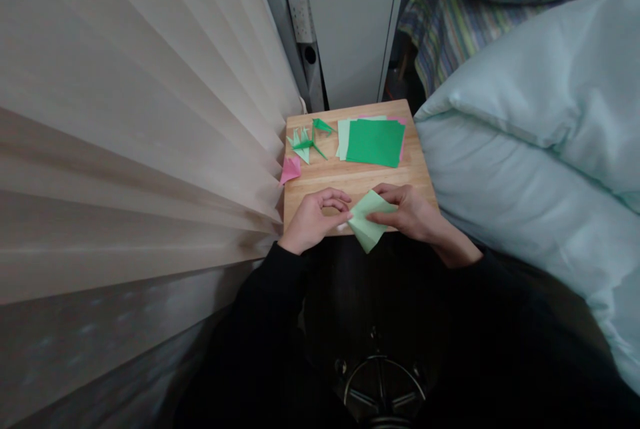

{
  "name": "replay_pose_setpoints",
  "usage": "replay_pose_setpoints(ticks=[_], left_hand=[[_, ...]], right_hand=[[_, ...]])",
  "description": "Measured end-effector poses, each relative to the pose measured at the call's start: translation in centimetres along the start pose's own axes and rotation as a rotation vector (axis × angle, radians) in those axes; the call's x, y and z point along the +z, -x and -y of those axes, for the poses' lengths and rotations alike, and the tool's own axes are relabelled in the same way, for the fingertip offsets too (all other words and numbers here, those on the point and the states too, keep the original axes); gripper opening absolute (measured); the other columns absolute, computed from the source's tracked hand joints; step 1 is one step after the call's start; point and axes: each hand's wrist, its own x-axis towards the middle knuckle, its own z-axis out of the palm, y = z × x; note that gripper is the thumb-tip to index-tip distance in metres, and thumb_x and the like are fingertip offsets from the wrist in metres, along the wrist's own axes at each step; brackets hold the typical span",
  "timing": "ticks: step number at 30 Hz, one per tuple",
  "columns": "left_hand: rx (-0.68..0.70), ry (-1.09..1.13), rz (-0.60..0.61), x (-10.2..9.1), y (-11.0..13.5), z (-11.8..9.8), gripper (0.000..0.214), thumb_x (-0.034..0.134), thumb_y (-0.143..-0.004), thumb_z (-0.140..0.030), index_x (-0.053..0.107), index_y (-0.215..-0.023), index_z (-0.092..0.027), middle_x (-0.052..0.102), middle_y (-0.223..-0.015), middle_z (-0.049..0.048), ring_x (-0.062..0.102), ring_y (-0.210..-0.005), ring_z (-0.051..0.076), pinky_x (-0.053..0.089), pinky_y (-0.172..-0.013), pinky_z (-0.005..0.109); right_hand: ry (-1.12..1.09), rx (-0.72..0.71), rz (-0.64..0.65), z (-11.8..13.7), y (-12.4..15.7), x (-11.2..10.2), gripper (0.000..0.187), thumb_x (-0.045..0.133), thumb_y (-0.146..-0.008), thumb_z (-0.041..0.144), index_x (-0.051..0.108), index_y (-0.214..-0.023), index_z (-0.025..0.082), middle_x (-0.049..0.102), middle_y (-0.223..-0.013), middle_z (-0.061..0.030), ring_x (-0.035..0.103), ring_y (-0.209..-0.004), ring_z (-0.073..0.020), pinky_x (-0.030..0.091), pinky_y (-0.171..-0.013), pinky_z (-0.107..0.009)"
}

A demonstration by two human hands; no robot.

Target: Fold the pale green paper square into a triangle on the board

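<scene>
— What have the hands got from where you sit?

— I see a folded sheet of light green paper [369, 219] at the near edge of the small wooden table [350, 179], its lower corner hanging off the edge. My left hand [313, 219] has its fingers curled together, thumb tip pressed onto the paper's left corner. My right hand [413, 214] lies on the paper's right side, fingers closed on it and pinning it flat.

— And the rest of the tabletop?

— Far right, a stack of square sheets [374, 141], dark green on top, with paler green and pink edges showing beneath. Left of that, a few folded green figures [307, 142]. A pink folded piece [291, 169] sits at the left edge, against the pleated curtain [135, 142]. A pale blue pillow [540, 122] lies right of the table.
</scene>
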Motion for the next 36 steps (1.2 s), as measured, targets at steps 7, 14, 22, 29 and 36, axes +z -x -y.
replay_pose_setpoints(ticks=[7,14,22,29,36], left_hand=[[-0.018,0.061,-0.009,-0.5,0.0,0.0,0.030,0.088,-0.073,-0.027,0.073,-0.094,-0.014,0.075,-0.098,0.0069,0.067,-0.080,0.013,0.054,-0.080,0.028],[-0.038,0.094,-0.036,-0.9,-0.1,0.0,0.031,0.090,-0.071,-0.029,0.074,-0.092,-0.013,0.075,-0.095,0.0064,0.067,-0.079,0.013,0.054,-0.078,0.027],[-0.072,0.123,0.010,-0.5,0.0,0.0,0.030,0.088,-0.071,-0.026,0.073,-0.093,-0.013,0.073,-0.088,0.0043,0.065,-0.079,0.013,0.052,-0.079,0.028],[-0.143,0.102,0.223,2.2,0.6,-0.6,0.021,0.082,-0.071,-0.022,0.071,-0.087,-0.014,0.071,-0.083,0.0017,0.065,-0.081,0.017,0.050,-0.080,0.031],[-0.171,0.102,0.140,2.5,0.7,-0.6,0.031,0.086,-0.073,-0.039,0.068,-0.079,-0.015,0.057,-0.068,-0.0040,0.050,-0.063,0.011,0.036,-0.061,0.025]], right_hand=[[-0.024,-0.051,-0.082,-0.8,-0.2,-1.0,0.014,0.083,-0.076,0.034,0.080,-0.069,0.022,0.071,-0.098,-0.0054,0.066,-0.098,-0.0230,0.052,-0.090,-0.040],[-0.136,0.004,-0.191,-0.9,-0.2,-2.3,0.020,0.091,-0.067,0.041,0.080,-0.069,0.023,0.069,-0.103,-0.0065,0.066,-0.099,-0.0226,0.057,-0.087,-0.040],[-0.161,-0.009,-0.312,-0.4,-0.1,-3.0,0.019,0.090,-0.067,0.038,0.077,-0.065,0.024,0.069,-0.100,-0.0066,0.065,-0.102,-0.0240,0.054,-0.094,-0.043],[-0.187,-0.052,-0.280,0.6,-0.4,-0.7,0.016,0.080,-0.075,0.033,0.072,-0.067,0.023,0.070,-0.096,-0.0062,0.065,-0.098,-0.0229,0.052,-0.095,-0.042],[-0.144,-0.075,-0.222,0.9,-0.1,0.5,0.014,0.078,-0.077,0.033,0.071,-0.070,0.023,0.068,-0.095,-0.0055,0.065,-0.096,-0.0226,0.054,-0.091,-0.040]])
